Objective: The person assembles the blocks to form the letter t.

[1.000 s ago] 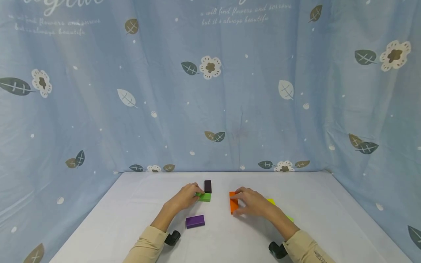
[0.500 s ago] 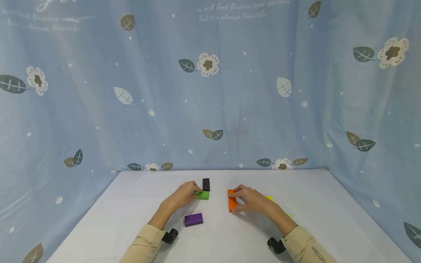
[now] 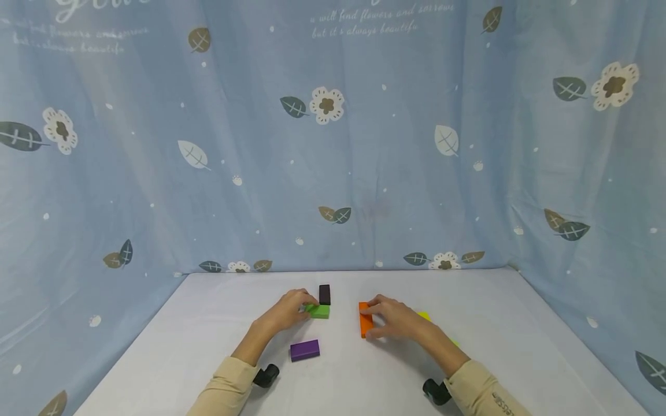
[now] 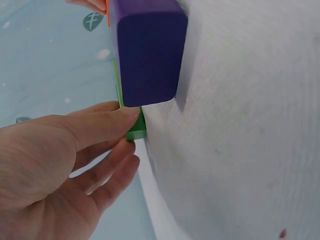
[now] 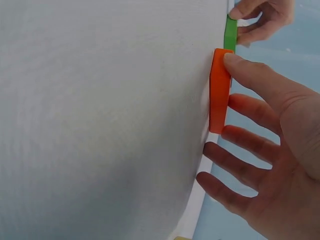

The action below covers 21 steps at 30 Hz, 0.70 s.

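Observation:
My left hand pinches the left end of a flat green block lying on the white table. In the left wrist view, the thumb is on one side of the green block and the fingers on the other. My right hand holds an orange block, its long side running away from me. The thumb sits at one end of the orange block in the right wrist view, while the lower fingers are spread apart. A black block touches or nearly touches the green one's far side.
A purple block lies nearer, between the forearms, and looms large in the left wrist view. Part of a yellow block shows behind the right hand. A blue patterned curtain stands along the table's back edge.
The whole head view has shifted slightly. Both hands stay at their blocks, and the blocks keep their places relative to one another.

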### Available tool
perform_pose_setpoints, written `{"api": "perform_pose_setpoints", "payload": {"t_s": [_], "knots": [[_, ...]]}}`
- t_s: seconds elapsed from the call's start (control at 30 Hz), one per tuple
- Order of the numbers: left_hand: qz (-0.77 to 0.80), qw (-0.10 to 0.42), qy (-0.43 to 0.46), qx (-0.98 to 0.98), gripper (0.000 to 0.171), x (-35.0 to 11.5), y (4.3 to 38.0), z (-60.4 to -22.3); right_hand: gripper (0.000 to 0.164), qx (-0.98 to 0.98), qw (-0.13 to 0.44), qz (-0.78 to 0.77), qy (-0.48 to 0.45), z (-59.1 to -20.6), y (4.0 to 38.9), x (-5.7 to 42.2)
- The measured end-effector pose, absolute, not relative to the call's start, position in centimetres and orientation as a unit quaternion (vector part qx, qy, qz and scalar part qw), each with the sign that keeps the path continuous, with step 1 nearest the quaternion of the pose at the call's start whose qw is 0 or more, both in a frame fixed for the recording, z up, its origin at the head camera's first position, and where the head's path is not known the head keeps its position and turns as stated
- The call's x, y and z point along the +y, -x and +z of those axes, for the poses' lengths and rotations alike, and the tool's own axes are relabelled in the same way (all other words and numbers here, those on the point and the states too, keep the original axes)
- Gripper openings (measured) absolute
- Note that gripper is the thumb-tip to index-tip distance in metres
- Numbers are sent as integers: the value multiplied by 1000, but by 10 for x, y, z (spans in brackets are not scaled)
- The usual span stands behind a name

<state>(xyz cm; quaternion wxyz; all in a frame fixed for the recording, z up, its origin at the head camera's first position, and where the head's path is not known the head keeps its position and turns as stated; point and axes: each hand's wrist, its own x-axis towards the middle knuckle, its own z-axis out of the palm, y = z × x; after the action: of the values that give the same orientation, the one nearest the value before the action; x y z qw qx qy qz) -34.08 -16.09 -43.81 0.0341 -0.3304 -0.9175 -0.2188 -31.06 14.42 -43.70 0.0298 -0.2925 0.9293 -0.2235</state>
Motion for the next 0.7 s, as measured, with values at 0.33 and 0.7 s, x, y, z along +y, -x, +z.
{"api": "perform_pose_setpoints", "payload": {"t_s": [0.33,0.7], "knots": [[-209,37,331,-919,31,-163,344,-441,52,930,18,-216,297,-440,311,144],[-210,45,344,-914,31,-163,341,-440,53,929,17,-225,293,-437,308,144]]}}
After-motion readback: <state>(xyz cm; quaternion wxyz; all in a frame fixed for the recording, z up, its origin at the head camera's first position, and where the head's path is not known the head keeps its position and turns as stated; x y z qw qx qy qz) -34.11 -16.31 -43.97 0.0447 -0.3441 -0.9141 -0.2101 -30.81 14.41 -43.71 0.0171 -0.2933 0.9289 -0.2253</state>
